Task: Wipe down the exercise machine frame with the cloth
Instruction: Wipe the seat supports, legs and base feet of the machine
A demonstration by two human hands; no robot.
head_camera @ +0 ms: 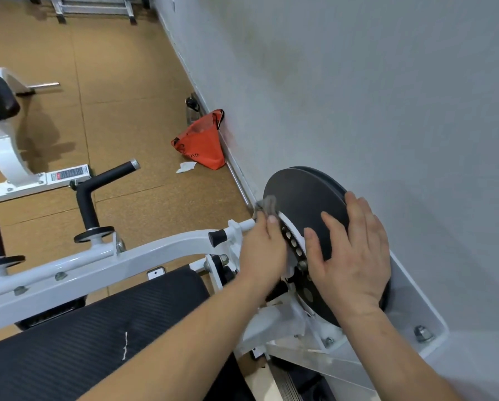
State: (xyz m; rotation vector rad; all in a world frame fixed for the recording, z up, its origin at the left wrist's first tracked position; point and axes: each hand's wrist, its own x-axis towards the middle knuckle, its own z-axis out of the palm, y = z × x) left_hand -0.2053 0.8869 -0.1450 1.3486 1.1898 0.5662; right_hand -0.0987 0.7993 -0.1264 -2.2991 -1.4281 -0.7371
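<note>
Head view looks down on the exercise machine's white-painted steel tube frame (144,251) beside the wall. The left hand (264,251) grips a crumpled grey cloth (267,204), pressing it at the rim of the round black pulley disc (303,198), where the frame's arm ends. The right hand (356,256) lies flat on the disc, fingers straight, grasping nothing, probably steadying it. Wiping looks under way; the next stroke likely calls for drawing the cloth back along the tube.

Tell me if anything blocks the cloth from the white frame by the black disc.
Nothing visible does. The left hand grips the cloth right at the edge of the white frame, beside the black disc. The right hand lies flat on the disc, off to the side of the cloth.
</note>
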